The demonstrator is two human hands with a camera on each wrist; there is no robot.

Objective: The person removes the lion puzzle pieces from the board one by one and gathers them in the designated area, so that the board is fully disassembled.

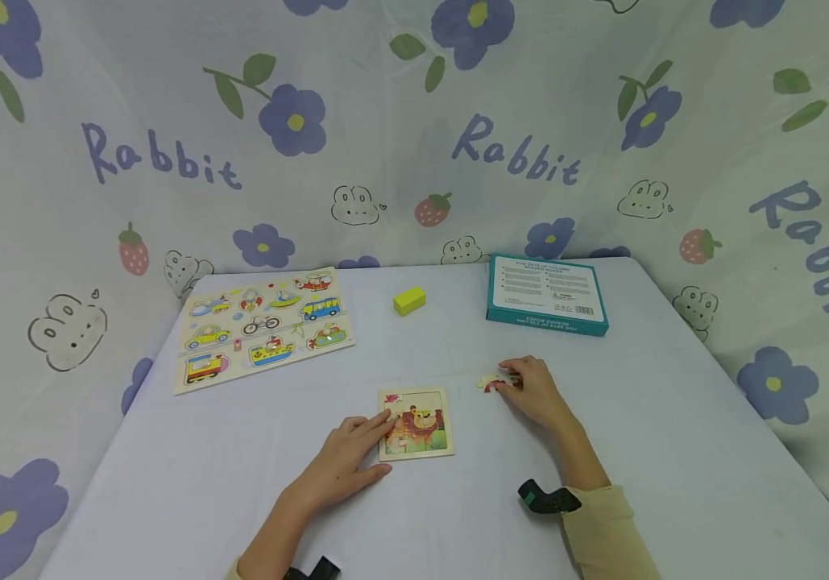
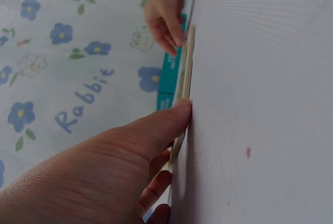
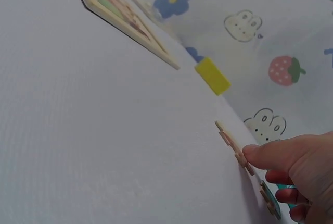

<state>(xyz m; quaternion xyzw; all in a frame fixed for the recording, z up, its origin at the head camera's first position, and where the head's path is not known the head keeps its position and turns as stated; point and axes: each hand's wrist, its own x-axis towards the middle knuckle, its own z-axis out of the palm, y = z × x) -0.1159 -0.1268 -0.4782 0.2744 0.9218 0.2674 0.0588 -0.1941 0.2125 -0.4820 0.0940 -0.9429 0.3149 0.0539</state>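
Observation:
My left hand rests with extended fingers on the left side of a small square wooden puzzle showing a lion. In the left wrist view its thumb lies along the board's edge. To the right, my right hand has thumb and fingers curled at a few loose puzzle pieces. The right wrist view shows the thumb against one red and cream piece, while another piece sits by the curled fingers. Part of that grip is hidden by the hand.
A larger vehicle puzzle board lies at the back left. Behind the small puzzle is a yellow block. A teal box lies at the back right, near the printed curtain. White cloth covers the table.

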